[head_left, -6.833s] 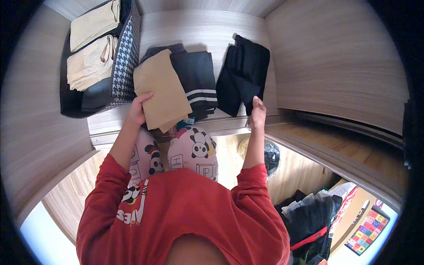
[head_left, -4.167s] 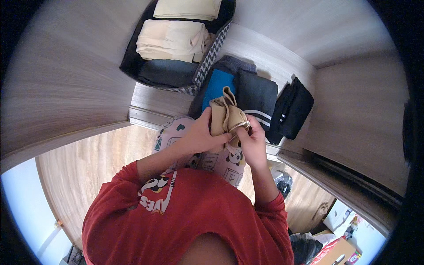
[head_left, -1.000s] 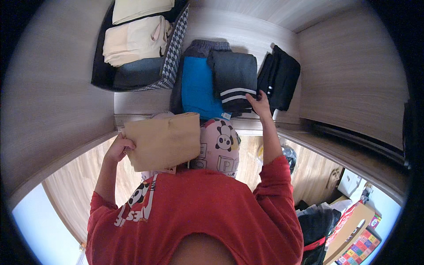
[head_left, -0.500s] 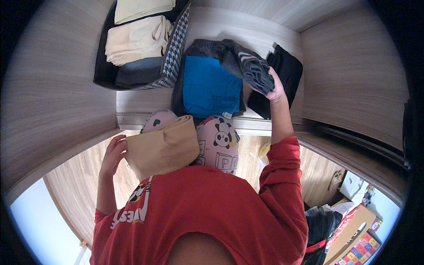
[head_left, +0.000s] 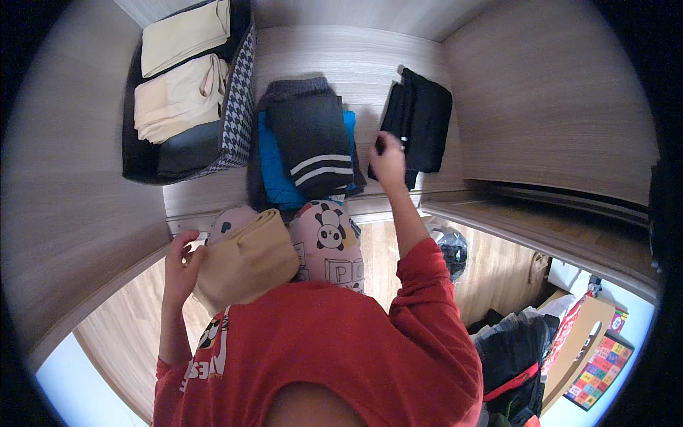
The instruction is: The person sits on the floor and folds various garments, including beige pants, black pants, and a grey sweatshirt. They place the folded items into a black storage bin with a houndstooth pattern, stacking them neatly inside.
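Note:
My right hand [head_left: 389,165] is over the near left edge of the folded black clothes [head_left: 429,121] on the shelf, its thumb and fingers apart; I cannot tell whether it touches them. Left of it, dark grey folded pants [head_left: 311,135] with two white stripes lie on top of a blue folded garment [head_left: 272,167]. My left hand [head_left: 181,267] is raised beside a tan folded garment [head_left: 249,260], fingers loosely bent and apart. That garment rests on my lap, over pink panda-print clothing [head_left: 320,235] on my legs.
A houndstooth-sided fabric bin [head_left: 238,107] holding cream and dark folded clothes stands at the shelf's left. Wooden cabinet walls [head_left: 555,107] enclose the shelf. On the floor side are a dark plastic-wrapped bundle [head_left: 449,252] and a pile of dark clothes [head_left: 516,349].
The dark grey pants have been laid flat on the blue garment and let go. My right hand has moved to the black clothes. My view has shifted slightly.

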{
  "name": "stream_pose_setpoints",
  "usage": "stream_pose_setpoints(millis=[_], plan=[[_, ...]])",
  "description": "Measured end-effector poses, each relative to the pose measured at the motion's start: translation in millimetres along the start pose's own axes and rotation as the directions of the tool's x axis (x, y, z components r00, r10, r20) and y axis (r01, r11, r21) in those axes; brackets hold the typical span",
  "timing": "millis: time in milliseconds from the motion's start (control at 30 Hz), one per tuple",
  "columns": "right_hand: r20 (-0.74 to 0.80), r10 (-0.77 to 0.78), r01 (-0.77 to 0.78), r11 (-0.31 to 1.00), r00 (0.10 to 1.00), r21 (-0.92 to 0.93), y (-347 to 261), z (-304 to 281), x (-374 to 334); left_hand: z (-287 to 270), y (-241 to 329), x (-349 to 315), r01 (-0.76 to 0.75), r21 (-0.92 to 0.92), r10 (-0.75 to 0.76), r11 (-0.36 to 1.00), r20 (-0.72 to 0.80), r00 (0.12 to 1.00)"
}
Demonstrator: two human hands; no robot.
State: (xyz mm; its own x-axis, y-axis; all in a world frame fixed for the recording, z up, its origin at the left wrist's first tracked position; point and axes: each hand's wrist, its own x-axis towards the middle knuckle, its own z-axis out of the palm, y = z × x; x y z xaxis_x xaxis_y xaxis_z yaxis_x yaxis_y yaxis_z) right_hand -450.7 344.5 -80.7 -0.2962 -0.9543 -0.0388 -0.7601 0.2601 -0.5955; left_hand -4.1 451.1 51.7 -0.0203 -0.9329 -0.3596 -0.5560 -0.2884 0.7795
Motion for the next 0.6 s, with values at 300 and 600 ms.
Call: stream_pose_setpoints(millis=[300,600], plan=[[-0.069,0.29,-0.264,0.714,0.955,-0.648,90.2,-20.6,28.7,9.6,7.5,-2.4,0.038,-0.01,-0.038,0.999,0.034,0.999],[-0.337,0.157,-0.116,0.983,0.928,0.14,51.6,-156.4,103.7,2.5,32.7,0.0,-0.103,0.135,0.111,0.985,-0.057,0.992]])
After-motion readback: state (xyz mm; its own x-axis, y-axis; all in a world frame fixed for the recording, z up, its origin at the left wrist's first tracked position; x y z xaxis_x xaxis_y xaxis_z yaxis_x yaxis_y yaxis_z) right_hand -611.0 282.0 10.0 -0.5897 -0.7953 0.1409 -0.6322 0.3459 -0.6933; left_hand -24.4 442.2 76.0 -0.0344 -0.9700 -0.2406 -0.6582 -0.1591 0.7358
